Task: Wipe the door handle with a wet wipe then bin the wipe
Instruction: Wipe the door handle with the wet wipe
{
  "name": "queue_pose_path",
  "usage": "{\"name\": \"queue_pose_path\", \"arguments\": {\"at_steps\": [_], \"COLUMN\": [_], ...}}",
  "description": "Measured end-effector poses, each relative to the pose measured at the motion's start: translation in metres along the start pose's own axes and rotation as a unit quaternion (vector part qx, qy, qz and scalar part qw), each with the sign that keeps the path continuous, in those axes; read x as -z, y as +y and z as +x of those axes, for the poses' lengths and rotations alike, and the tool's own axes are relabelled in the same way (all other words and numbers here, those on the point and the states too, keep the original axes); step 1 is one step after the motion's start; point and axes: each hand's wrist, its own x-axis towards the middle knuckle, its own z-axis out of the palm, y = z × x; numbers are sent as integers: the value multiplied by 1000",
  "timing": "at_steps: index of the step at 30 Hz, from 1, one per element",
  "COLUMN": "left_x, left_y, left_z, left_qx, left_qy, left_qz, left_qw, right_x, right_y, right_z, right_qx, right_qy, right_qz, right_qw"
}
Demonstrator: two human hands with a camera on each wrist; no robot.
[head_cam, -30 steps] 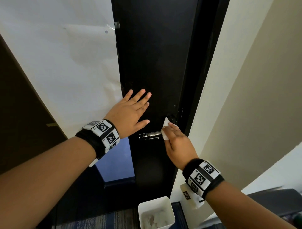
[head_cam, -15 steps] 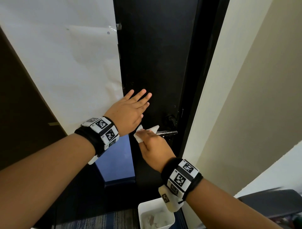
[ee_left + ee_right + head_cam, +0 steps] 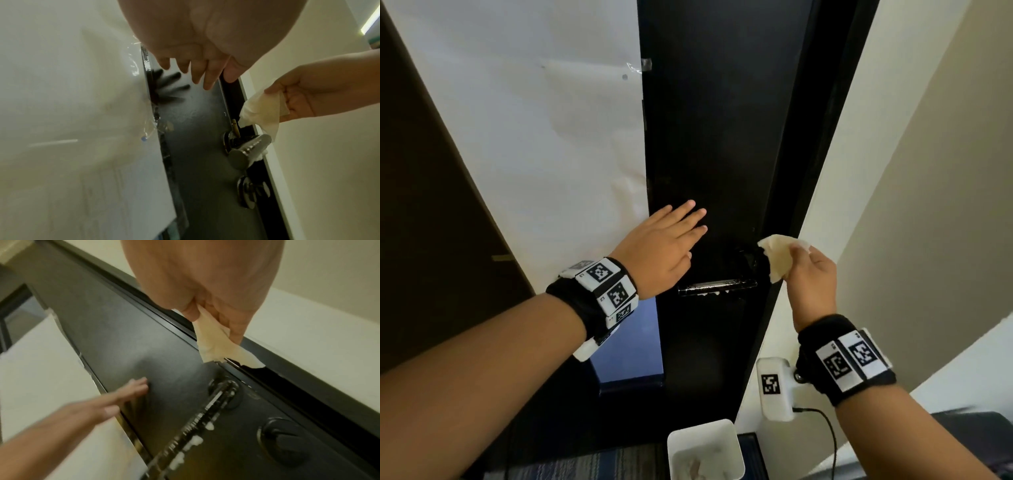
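Right hand (image 3: 812, 274) pinches a crumpled wipe (image 3: 779, 256) beside the foam-flecked handle (image 3: 717, 286); left hand (image 3: 659, 250) lies flat.

Two hands (image 3: 661, 246), one wipe (image 3: 779, 257), one handle (image 3: 717, 286), one bin (image 3: 705, 445).

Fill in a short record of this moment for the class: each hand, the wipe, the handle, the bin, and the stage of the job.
Left hand: flat, fingers straight, against the black door
Right hand: pinches the wet wipe, held off the handle near the door edge
Door handle: horizontal metal lever, white blobs of residue along its underside
Bin: white, on the floor below the handle, crumpled wipes inside
Stage: wipe not yet binned
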Motion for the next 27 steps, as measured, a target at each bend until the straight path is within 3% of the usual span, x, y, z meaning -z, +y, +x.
{"name": "queue_pose_path", "arguments": {"at_steps": [3, 7, 9, 13, 20, 27], "left_x": [1, 5, 6, 7, 5, 3], "left_y": [-1, -9, -11, -11, -11, -11], "left_z": [4, 8, 9, 9, 9, 9], "left_qx": [3, 10, 5, 4, 5, 6], "left_qy": [-7, -37, -48, -52, -47, -47], "left_qz": [74, 85, 78, 61, 55, 58], "left_qw": [997, 996, 996, 997, 997, 997], "right_x": [-8, -20, -26, -28, -28, -30], "right_y": [19, 36, 46, 52, 61, 64], "right_z": [2, -2, -7, -20, -35, -42], "right_qx": [28, 37, -2, -65, -98, -127], "right_qy": [-15, -97, -112, -66, -27, -33], "right_qz": [-92, -128, -95, 33, 66, 121], "right_qw": [995, 986, 989, 995, 993, 984]}}
